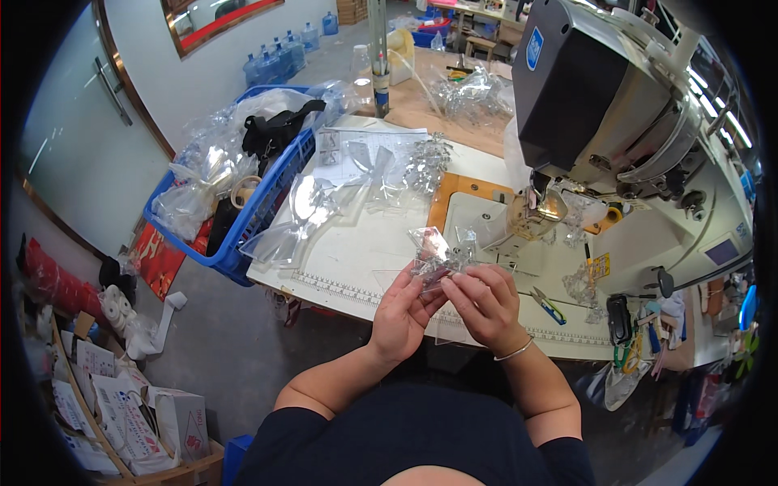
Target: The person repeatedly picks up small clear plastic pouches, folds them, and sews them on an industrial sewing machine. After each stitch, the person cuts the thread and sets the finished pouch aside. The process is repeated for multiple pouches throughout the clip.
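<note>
Just in front of the sewing machine (596, 101), over the near edge of its white table (381, 235), both my hands grip crinkled clear plastic pieces (431, 249). My left hand (399, 316) supports them from the left, fingers curled and thumb on top. From the right, my right hand (488, 306) pinches the same plastic between thumb and fingers. Exactly how many pieces are held cannot be made out through the glare. Further back lie a heap of small clear plastic pieces (426, 164) and larger clear plastic sheets (312, 202) beside a printed paper (336, 154).
Thread snips (549, 306) rest right of my hands, near a ruler strip (356, 293) along the table edge. A blue basket (271, 198) full of plastic and black cloth stands left. Scissors (632, 356) hang at the right. Boxes (130, 413) sit lower left.
</note>
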Demonstrator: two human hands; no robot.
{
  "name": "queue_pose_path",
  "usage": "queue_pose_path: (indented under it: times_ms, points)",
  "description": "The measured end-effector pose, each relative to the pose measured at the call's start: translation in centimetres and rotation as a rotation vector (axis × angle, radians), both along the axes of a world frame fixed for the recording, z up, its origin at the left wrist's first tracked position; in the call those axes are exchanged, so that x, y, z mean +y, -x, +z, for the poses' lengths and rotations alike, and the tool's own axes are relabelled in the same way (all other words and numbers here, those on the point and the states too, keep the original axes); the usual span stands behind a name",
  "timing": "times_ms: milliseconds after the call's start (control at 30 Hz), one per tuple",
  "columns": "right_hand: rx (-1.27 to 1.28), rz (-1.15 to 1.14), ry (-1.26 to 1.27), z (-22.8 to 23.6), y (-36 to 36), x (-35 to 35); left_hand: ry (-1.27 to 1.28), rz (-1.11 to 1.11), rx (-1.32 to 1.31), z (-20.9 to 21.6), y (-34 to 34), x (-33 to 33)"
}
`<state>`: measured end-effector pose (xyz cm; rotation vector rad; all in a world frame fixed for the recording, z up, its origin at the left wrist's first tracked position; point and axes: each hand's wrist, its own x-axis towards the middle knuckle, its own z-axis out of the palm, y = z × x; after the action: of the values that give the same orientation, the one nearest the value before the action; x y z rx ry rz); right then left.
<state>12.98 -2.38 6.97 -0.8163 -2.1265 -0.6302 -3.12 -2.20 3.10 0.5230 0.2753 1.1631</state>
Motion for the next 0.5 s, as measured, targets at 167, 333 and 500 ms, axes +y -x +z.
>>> queue_pose_path:
  times_ms: [167, 333, 500]
  points:
    - [0.029, 0.047, 0.005, 0.1, -0.5, -0.1, -0.113, 0.033, 0.059, 0.3, 0.3, 0.4]
    - [0.015, 0.068, -0.037, 0.2, -0.5, -0.2, -0.158, 0.011, 0.008, 0.6, 1.1, 0.9]
    - [-0.016, 0.068, -0.062, -0.1, -0.6, -0.4, 0.048, 0.108, 0.001, 0.1, 2.0, 1.9]
